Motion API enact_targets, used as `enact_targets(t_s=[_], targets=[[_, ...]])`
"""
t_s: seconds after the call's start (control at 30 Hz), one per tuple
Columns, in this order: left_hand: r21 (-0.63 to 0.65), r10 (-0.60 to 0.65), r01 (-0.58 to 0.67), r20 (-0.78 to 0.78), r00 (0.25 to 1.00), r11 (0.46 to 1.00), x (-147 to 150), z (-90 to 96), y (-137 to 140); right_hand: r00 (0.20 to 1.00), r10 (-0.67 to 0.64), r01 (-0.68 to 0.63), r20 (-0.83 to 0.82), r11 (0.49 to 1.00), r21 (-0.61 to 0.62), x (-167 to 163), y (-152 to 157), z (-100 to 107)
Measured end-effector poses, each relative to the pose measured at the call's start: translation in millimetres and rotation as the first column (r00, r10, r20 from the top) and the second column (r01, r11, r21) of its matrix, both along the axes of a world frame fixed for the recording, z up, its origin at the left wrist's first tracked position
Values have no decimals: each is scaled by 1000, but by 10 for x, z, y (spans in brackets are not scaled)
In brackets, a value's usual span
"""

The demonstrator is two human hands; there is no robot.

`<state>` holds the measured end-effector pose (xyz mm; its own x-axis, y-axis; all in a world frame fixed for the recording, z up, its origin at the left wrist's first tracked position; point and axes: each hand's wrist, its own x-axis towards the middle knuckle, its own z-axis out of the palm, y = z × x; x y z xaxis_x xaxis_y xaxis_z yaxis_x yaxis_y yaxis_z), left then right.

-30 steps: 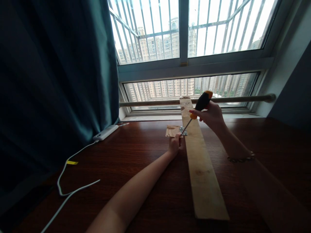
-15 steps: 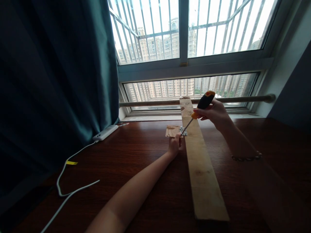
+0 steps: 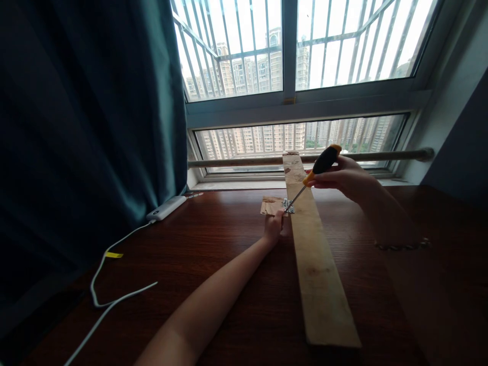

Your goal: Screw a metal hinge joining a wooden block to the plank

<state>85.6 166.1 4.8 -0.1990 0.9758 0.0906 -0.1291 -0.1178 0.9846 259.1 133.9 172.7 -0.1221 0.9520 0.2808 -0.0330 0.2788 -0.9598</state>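
My right hand [image 3: 345, 178] is closed around the black-and-yellow handle of a screwdriver [image 3: 324, 161]. The shaft slants down to the left, its tip at a small metal hinge [image 3: 288, 205]. This hinge lies between a small wood block [image 3: 271, 205] and a long wooden board [image 3: 318, 269]. At the near edge of the block, beside the screwdriver's tip, my left hand [image 3: 273, 226] is closed with thumb and fingers together. What is pinched in it is hidden.
The board runs along a dark red-brown wooden surface [image 3: 213, 244] towards a horizontal rail [image 3: 244, 162] below the window. To the left lie a white power strip [image 3: 166, 207] and a white cable [image 3: 93, 284], beside a dark teal curtain [image 3: 160, 127].
My right hand and wrist have swung slightly to the right, and the screwdriver's handle has tipped a little that way. The left hand, block and board look much the same.
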Motion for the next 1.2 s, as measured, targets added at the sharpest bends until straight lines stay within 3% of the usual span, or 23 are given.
enact_targets(t_s=[0.1,0.2,0.3,0.4,0.57,0.73,0.83,1.0,1.2], targets=[[-1,-67,68,29,997,998,8,13,-6,1000,20,-20,12,999,26,30,6,8],[-4,-80,80,54,995,997,9,18,-17,990,-122,114,68,987,113,-13,58,-45],[4,-83,83,39,996,997,11,19,-31,957,-275,246,93,938,245,-82,79,-100],[16,-75,75,28,997,997,15,16,-38,938,-331,290,105,913,286,-124,59,-106],[14,-73,72,13,997,997,5,-7,-24,988,-145,136,54,981,140,-97,-11,-7],[21,-74,74,0,997,997,-7,-14,-25,1000,8,-8,-4,997,75,-39,-76,61],[33,-79,79,12,997,996,0,-1,-37,999,-29,27,27,995,93,-30,-56,40],[27,-75,75,20,997,997,10,7,-47,981,-194,183,27,956,229,-49,11,-15],[35,-42,44,-70,997,998,-11,-37,-26,995,-98,93,14,969,227,-103,-8,3]])
